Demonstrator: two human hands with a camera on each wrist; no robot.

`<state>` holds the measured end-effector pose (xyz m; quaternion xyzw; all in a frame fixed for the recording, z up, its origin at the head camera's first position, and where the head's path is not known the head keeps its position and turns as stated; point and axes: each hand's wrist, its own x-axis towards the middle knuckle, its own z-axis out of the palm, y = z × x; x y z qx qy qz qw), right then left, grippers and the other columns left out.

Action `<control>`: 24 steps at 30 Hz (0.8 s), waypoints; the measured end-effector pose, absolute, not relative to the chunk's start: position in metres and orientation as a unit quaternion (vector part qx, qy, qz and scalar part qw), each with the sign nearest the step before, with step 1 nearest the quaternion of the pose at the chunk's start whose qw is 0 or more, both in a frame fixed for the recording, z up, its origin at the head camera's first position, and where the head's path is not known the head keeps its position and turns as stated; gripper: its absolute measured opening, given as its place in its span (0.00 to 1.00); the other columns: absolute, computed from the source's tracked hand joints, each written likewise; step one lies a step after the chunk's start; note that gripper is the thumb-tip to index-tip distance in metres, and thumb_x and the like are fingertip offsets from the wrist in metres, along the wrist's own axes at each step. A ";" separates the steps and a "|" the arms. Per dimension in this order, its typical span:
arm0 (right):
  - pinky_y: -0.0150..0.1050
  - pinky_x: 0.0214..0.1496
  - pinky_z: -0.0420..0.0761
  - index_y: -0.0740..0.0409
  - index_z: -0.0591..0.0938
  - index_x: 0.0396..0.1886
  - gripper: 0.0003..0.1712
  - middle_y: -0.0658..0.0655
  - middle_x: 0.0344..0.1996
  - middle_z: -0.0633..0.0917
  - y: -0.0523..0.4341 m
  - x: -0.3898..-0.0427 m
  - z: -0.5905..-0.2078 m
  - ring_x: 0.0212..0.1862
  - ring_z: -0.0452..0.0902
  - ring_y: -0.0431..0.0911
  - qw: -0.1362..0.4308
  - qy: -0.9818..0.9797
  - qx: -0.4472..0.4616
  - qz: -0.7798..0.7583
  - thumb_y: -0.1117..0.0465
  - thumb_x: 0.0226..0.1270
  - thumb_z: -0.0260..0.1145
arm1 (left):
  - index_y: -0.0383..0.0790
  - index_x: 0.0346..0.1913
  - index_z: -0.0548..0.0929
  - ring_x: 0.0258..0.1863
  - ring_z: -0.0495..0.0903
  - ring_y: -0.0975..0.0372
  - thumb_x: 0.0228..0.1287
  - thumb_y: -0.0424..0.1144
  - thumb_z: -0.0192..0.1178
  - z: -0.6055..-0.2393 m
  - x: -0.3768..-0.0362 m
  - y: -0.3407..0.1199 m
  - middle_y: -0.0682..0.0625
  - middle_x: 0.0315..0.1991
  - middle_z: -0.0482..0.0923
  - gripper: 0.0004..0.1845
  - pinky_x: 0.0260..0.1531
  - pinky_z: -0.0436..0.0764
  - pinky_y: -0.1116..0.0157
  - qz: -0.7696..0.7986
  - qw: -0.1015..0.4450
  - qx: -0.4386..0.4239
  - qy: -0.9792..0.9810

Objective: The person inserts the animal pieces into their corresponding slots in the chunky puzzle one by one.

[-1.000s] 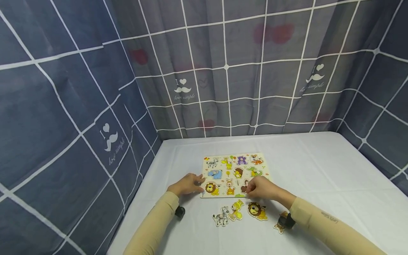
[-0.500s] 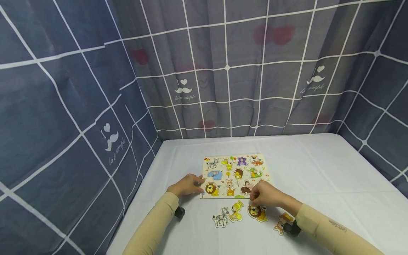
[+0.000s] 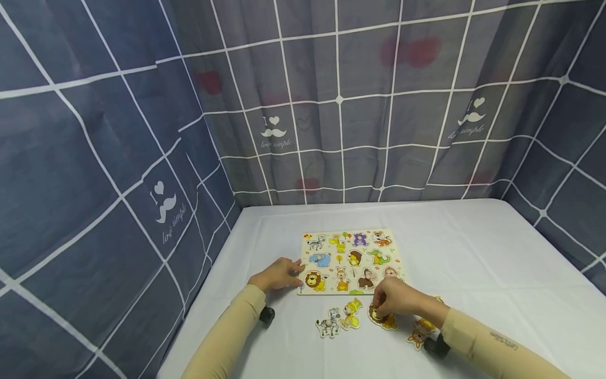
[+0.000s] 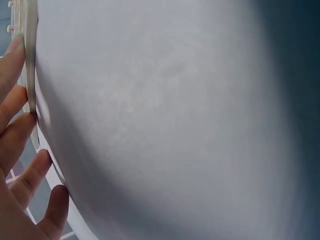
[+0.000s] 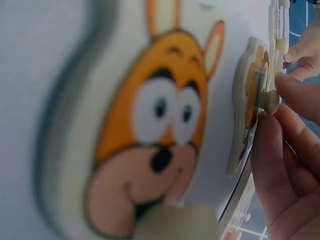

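Lion piece (image 3: 381, 317) now pinched by right hand (image 3: 396, 298), previously at board.

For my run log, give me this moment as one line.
left hand: rests on wooden animal puzzle board edge | right hand: fingers pinch peg of loose lion puzzle piece | nearby: zebra piece, white table

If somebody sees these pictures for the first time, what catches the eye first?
The colourful animal puzzle board on the white table stands out. The right hand pinches the peg of the lion piece just before the board, beside loose zebra and giraffe pieces. The left hand rests on the board's left edge.
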<state>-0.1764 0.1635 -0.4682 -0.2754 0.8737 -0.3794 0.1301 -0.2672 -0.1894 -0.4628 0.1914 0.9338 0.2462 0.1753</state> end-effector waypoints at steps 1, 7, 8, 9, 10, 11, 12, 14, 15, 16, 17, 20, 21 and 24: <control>0.29 0.25 0.80 0.56 0.86 0.23 0.09 0.45 0.21 0.85 0.165 -0.176 -0.468 0.23 0.76 0.33 0.130 0.874 -0.276 -0.378 0.72 0.46 0.76 | 0.42 0.65 0.77 0.75 0.64 0.47 0.57 0.46 0.73 -0.462 -0.267 -0.189 0.47 0.73 0.66 0.32 0.76 0.61 0.50 0.247 0.176 0.189 0.934; 0.29 0.25 0.79 0.57 0.86 0.24 0.08 0.46 0.21 0.85 0.169 -0.174 -0.465 0.23 0.75 0.33 0.130 0.871 -0.271 -0.388 0.70 0.47 0.77 | 0.43 0.66 0.77 0.75 0.63 0.48 0.58 0.46 0.72 -0.459 -0.270 -0.189 0.48 0.74 0.65 0.32 0.76 0.61 0.51 0.246 0.178 0.185 0.935; 0.30 0.24 0.79 0.57 0.86 0.24 0.08 0.46 0.21 0.85 0.169 -0.173 -0.465 0.23 0.75 0.33 0.129 0.871 -0.270 -0.391 0.71 0.47 0.77 | 0.43 0.66 0.77 0.75 0.63 0.48 0.58 0.46 0.72 -0.458 -0.270 -0.189 0.48 0.74 0.65 0.32 0.76 0.60 0.51 0.245 0.178 0.185 0.935; 0.30 0.25 0.79 0.57 0.86 0.24 0.08 0.46 0.21 0.85 0.169 -0.172 -0.464 0.23 0.75 0.33 0.127 0.870 -0.270 -0.393 0.71 0.47 0.77 | 0.43 0.66 0.77 0.75 0.63 0.48 0.58 0.46 0.72 -0.458 -0.271 -0.189 0.48 0.74 0.65 0.32 0.76 0.60 0.51 0.244 0.178 0.185 0.935; 0.30 0.25 0.79 0.57 0.86 0.23 0.08 0.47 0.21 0.86 0.169 -0.172 -0.465 0.23 0.75 0.33 0.126 0.869 -0.268 -0.396 0.71 0.47 0.77 | 0.43 0.66 0.77 0.76 0.63 0.48 0.58 0.46 0.72 -0.457 -0.270 -0.189 0.48 0.74 0.64 0.32 0.77 0.60 0.51 0.244 0.178 0.183 0.936; 0.30 0.24 0.79 0.58 0.86 0.23 0.08 0.47 0.21 0.86 0.169 -0.172 -0.465 0.23 0.75 0.33 0.125 0.869 -0.267 -0.398 0.71 0.47 0.77 | 0.43 0.66 0.77 0.75 0.62 0.48 0.58 0.46 0.72 -0.457 -0.270 -0.189 0.48 0.74 0.64 0.32 0.77 0.60 0.51 0.244 0.178 0.182 0.936; 0.30 0.24 0.79 0.58 0.86 0.23 0.08 0.47 0.21 0.86 0.169 -0.171 -0.466 0.23 0.76 0.33 0.125 0.868 -0.266 -0.400 0.72 0.48 0.77 | 0.43 0.66 0.77 0.75 0.63 0.48 0.58 0.46 0.72 -0.457 -0.270 -0.188 0.48 0.74 0.64 0.32 0.76 0.60 0.50 0.243 0.178 0.182 0.936; 0.30 0.24 0.80 0.58 0.86 0.23 0.08 0.47 0.20 0.86 0.168 -0.171 -0.467 0.22 0.77 0.33 0.126 0.866 -0.265 -0.405 0.73 0.48 0.76 | 0.43 0.66 0.77 0.75 0.63 0.48 0.57 0.46 0.73 -0.459 -0.269 -0.188 0.48 0.74 0.65 0.33 0.76 0.60 0.50 0.244 0.178 0.179 0.936; 0.30 0.24 0.80 0.58 0.86 0.23 0.08 0.47 0.20 0.86 0.168 -0.170 -0.468 0.22 0.77 0.33 0.126 0.865 -0.265 -0.407 0.73 0.48 0.76 | 0.43 0.66 0.77 0.75 0.63 0.48 0.57 0.46 0.73 -0.459 -0.269 -0.188 0.49 0.74 0.65 0.33 0.76 0.60 0.50 0.243 0.179 0.178 0.937; 0.30 0.24 0.80 0.58 0.86 0.22 0.08 0.48 0.20 0.86 0.168 -0.170 -0.469 0.22 0.77 0.34 0.127 0.865 -0.264 -0.409 0.73 0.48 0.75 | 0.42 0.65 0.77 0.75 0.64 0.48 0.57 0.46 0.73 -0.460 -0.269 -0.188 0.49 0.74 0.65 0.33 0.76 0.61 0.50 0.243 0.179 0.178 0.937; 0.30 0.24 0.80 0.58 0.86 0.22 0.08 0.48 0.20 0.86 0.168 -0.170 -0.470 0.22 0.77 0.34 0.127 0.864 -0.263 -0.410 0.73 0.47 0.75 | 0.42 0.65 0.77 0.74 0.64 0.48 0.57 0.46 0.73 -0.461 -0.268 -0.188 0.48 0.74 0.65 0.33 0.76 0.61 0.50 0.242 0.179 0.179 0.937; 0.30 0.23 0.80 0.58 0.86 0.22 0.08 0.48 0.20 0.86 0.168 -0.168 -0.471 0.22 0.77 0.34 0.129 0.861 -0.260 -0.417 0.74 0.47 0.75 | 0.42 0.65 0.77 0.75 0.64 0.48 0.57 0.46 0.73 -0.462 -0.267 -0.188 0.48 0.74 0.65 0.33 0.76 0.61 0.51 0.242 0.178 0.180 0.937; 0.30 0.23 0.80 0.59 0.86 0.22 0.08 0.48 0.19 0.86 0.168 -0.168 -0.471 0.22 0.77 0.34 0.129 0.861 -0.260 -0.417 0.74 0.47 0.75 | 0.42 0.65 0.77 0.75 0.63 0.48 0.57 0.46 0.73 -0.462 -0.266 -0.188 0.48 0.74 0.65 0.33 0.76 0.61 0.51 0.242 0.178 0.181 0.937; 0.30 0.23 0.80 0.59 0.86 0.21 0.08 0.48 0.19 0.87 0.168 -0.167 -0.470 0.21 0.77 0.34 0.129 0.859 -0.262 -0.420 0.74 0.48 0.75 | 0.41 0.65 0.78 0.75 0.63 0.48 0.56 0.45 0.73 -0.461 -0.265 -0.187 0.47 0.74 0.65 0.33 0.76 0.61 0.50 0.247 0.177 0.182 0.935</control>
